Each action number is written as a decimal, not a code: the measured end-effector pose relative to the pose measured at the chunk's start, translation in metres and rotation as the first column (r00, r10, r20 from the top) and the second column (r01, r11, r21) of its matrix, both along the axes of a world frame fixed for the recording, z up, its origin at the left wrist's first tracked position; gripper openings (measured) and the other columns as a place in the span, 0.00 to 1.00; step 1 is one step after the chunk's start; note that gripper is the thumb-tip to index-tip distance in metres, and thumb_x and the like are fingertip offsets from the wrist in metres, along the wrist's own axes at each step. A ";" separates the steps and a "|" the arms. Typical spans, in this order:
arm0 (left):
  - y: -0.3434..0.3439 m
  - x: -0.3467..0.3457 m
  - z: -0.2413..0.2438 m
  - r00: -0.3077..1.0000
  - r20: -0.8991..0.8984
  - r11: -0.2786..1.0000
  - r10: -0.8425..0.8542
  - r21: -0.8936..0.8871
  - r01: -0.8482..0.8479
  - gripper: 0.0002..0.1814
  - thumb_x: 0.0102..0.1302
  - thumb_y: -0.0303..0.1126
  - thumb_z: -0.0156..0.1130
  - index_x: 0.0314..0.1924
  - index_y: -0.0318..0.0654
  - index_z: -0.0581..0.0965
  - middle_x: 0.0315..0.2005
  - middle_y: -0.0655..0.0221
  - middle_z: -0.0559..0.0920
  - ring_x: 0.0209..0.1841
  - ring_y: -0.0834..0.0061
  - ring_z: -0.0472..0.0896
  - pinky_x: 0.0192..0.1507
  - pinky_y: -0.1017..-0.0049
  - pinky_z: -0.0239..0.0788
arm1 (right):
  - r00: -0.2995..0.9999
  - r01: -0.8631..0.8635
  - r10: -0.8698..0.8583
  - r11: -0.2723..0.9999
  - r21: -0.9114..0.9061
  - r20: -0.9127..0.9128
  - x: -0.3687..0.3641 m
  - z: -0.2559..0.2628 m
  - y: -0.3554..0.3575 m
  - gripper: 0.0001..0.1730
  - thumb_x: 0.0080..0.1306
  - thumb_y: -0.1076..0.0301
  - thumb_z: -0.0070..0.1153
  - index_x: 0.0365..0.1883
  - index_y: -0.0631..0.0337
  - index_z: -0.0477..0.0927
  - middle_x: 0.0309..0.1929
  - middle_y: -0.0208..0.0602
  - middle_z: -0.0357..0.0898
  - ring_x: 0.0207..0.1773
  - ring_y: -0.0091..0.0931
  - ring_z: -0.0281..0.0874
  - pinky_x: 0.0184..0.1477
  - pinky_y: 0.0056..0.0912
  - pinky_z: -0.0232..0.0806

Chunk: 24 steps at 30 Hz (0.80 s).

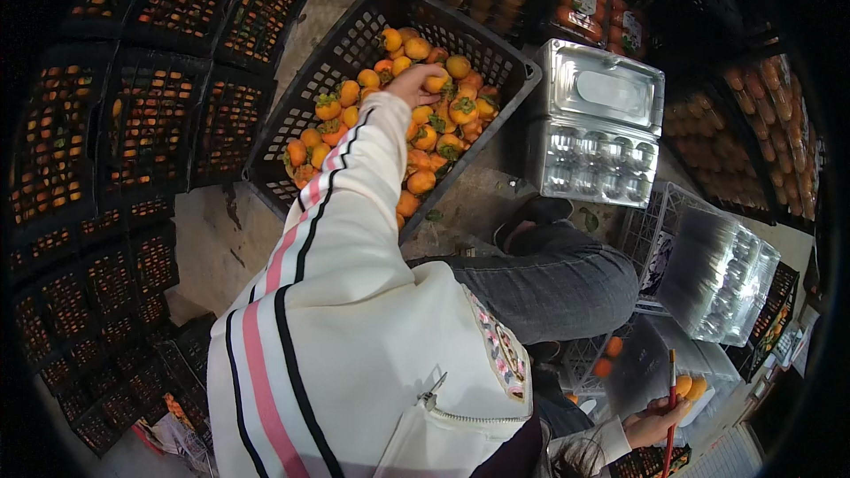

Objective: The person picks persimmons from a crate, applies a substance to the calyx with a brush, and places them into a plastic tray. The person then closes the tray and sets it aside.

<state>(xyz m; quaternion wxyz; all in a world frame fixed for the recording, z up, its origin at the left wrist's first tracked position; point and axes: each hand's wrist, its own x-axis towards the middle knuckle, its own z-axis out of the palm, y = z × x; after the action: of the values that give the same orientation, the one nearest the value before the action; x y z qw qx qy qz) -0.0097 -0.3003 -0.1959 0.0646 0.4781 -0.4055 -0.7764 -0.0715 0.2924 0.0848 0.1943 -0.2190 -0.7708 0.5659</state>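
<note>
A black slatted plastic crate [524, 70] holds a heap of orange persimmons [463, 109], some with green calyxes. My left hand [415, 85] reaches into its upper part, its fingers curled around a yellow-orange persimmon [435, 82]. At the lower right, well away from that crate, my right hand [654, 421] grips a thin red stick [672, 392], apparently a brush, standing roughly upright. Orange persimmons [696, 388] show just beyond the fingers of this hand; part of them is hidden by the stick and fingers.
Stacked clear plastic clamshell boxes [601, 126] stand right of the crate. More clear packaging [724, 279] lies further right on a grey lattice crate [641, 232]. Fruit-filled black crates [149, 113] are stacked at left. Packed fruit boxes [581, 3] stand at the top. My bent leg [544, 272] lies between.
</note>
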 end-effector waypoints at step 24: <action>0.005 -0.040 0.005 0.751 0.647 0.283 -0.129 -0.702 0.654 0.33 0.49 0.47 0.67 0.49 0.29 0.73 0.43 0.51 0.78 0.46 0.58 0.77 0.48 0.68 0.68 | 0.999 -0.018 0.017 1.000 -0.016 -0.051 0.011 0.002 -0.016 0.15 0.66 0.57 0.49 0.31 0.61 0.73 0.16 0.24 0.66 0.17 0.13 0.58 0.20 0.13 0.48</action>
<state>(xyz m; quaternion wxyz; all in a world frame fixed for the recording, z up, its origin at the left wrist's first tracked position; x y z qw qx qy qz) -0.0494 -0.2950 -0.1906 0.0107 0.4144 -0.8678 -0.2741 -0.0603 0.2768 0.0869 0.2071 -0.1994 -0.7628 0.5792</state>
